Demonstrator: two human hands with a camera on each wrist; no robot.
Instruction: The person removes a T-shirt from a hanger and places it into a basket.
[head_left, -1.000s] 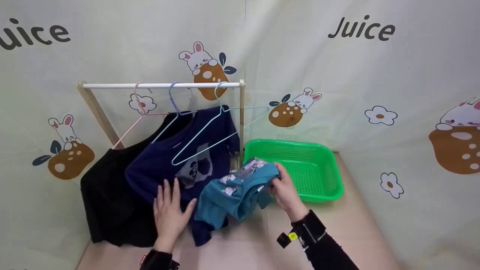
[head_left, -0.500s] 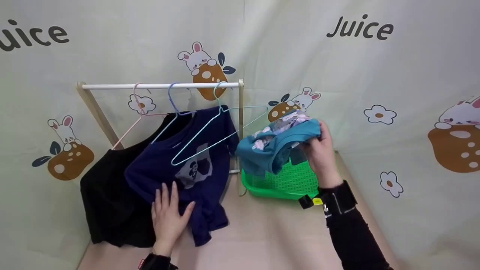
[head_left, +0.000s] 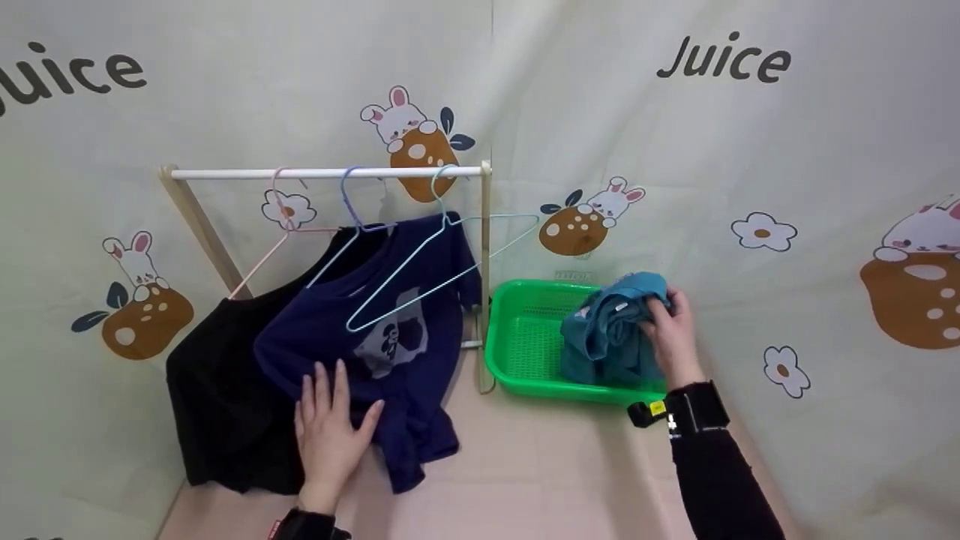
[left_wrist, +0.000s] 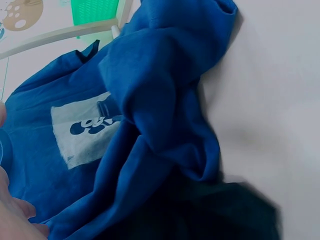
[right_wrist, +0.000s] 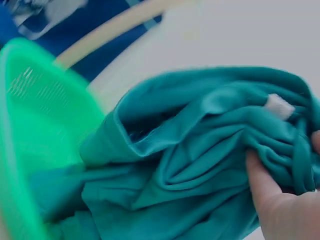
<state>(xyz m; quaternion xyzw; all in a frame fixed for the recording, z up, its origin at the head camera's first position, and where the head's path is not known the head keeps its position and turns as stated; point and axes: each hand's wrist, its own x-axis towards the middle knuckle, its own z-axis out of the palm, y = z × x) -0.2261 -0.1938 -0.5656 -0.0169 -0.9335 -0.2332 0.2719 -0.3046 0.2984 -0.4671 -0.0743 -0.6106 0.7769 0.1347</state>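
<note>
Black cloth is seen first, at the left edge of the desk (head_left: pixel 517 465): a black garment (head_left: pixel 225 397) is carried by a pink hanger (head_left: pixel 259 265) on the rack (head_left: pixel 315 174). Next to it, a navy shirt (head_left: pixel 330 341) is hung on a purple-blue hanger (head_left: pixel 346 196), and it is partly overlapped by a turquoise hanger (head_left: pixel 397 273). Near the front edge of the desk, the left hand (head_left: pixel 330 427) is laid flat against the lower part of this shirt, with fingers straight and spread; nothing is grasped by it.

Just beside the right post of the rack, toward the far right corner of the desk, a green basket (head_left: pixel 527 352) is placed. Its right half is occupied by a teal garment (head_left: pixel 611 337), bunched, so that no clear long axis can be told. By its upper right edge, this cloth is pinched between thumb and fingers of the right hand (head_left: pixel 673 330). From this grip, most of the cloth is found to the left and lower, inside the rim; whether the basket floor is touched cannot be told. For further handling, this offset is judged the important relation, with the right hand nearer and the left well apart.
</note>
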